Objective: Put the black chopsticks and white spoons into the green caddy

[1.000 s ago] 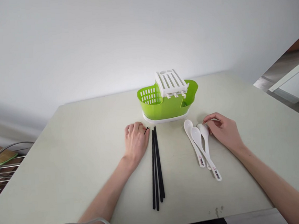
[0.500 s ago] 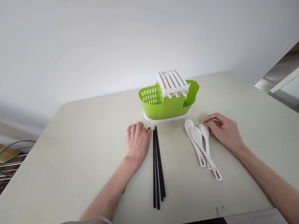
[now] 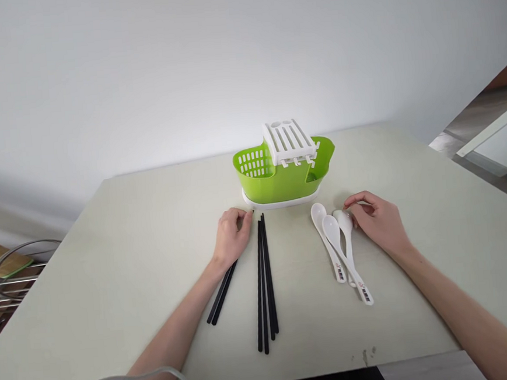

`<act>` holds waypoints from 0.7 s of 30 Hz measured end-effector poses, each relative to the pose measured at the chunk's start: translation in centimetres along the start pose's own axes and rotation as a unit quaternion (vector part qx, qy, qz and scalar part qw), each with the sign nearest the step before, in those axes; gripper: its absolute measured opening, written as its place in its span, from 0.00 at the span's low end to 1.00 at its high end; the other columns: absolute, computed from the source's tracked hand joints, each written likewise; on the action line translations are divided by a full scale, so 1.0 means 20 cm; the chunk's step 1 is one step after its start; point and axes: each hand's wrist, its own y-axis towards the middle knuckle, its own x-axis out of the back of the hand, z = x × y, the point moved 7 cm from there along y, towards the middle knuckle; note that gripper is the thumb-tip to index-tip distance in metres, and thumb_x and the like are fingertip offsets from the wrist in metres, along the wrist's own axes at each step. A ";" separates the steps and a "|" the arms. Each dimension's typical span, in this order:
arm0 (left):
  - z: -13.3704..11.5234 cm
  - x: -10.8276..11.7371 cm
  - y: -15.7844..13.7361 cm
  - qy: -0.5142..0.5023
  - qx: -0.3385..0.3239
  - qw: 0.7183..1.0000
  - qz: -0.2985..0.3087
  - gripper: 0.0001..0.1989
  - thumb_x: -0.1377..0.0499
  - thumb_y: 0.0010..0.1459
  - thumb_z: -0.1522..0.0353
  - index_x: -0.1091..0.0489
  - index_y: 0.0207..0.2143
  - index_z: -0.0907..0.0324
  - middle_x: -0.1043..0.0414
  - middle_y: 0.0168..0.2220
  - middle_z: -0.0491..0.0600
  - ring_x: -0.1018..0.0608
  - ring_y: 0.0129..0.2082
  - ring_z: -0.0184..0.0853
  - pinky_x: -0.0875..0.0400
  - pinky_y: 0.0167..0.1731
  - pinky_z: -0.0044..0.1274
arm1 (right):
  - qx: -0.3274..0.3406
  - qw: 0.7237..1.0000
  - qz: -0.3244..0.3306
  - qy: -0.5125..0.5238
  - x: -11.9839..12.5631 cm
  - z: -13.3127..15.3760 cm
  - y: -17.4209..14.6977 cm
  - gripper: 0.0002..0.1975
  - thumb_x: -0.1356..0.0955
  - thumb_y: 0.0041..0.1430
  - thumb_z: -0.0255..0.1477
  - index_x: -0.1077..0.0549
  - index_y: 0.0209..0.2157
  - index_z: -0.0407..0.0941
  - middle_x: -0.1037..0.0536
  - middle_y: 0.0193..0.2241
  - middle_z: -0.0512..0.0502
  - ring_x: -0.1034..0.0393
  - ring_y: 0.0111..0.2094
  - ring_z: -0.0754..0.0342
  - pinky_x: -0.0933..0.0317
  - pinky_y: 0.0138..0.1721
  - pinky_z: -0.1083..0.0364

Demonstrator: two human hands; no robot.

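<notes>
Black thin chopstick pair [image 3: 224,295] newly showed, set apart, in left hand [image 3: 232,236] near green plastic basket [image 3: 275,186]; right hand [image 3: 379,221], narrow, touched shiny white spoon [image 3: 346,223].

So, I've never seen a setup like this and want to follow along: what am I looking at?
There's no machine, just someone working bare-handed, seen by one head-worn camera looking forward and down. On the table stands a green basket with a white slotted top; in front lie four black chopsticks and three white spoons. Two more chopsticks run under the left hand; its grip is hidden. The right hand is at the bowl of one spoon; whether it pinches it is unclear.
</notes>
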 end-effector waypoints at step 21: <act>0.18 0.12 0.03 -0.305 0.157 0.928 -0.143 0.22 0.45 0.68 0.47 0.41 0.31 0.54 0.43 0.14 0.36 0.42 0.12 0.27 0.49 0.14 0.22 | 0.024 1.000 0.000 0.009 0.00 -0.01 0.01 0.07 0.34 0.57 0.31 0.23 0.33 0.49 0.21 0.24 0.52 0.30 0.22 0.53 0.37 0.31 0.54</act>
